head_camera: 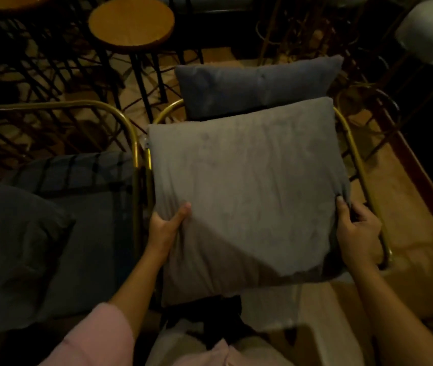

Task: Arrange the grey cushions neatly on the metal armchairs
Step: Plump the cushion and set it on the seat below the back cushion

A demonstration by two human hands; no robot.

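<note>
We hold the big grey cushion (247, 196) with both hands, one on each side, so it stays flat and does not flop. Our left hand (165, 228) has its grip closed on the cushion's left edge, thumb on top and fingers tucked under. Our right hand (358, 233) has its grip closed on the right edge, and the cloth bunches up a little there. Holding both edges lets us steer it straight.

The cushion lies over the seat of the gold metal chair (352, 149), between its two arm rails. Its near edge hangs past the front of the seat toward us, so we think it needs a push back to sit right.

Just behind the big cushion, a second grey cushion (257, 85) leans up against the chair's back. It looks set in place already.

Left of the big cushion stands another metal chair (120, 114), with dark cushions (14, 247) lying on it. Those seem not tidy yet.

Farther behind the chairs is a round wooden stool (131, 21).
</note>
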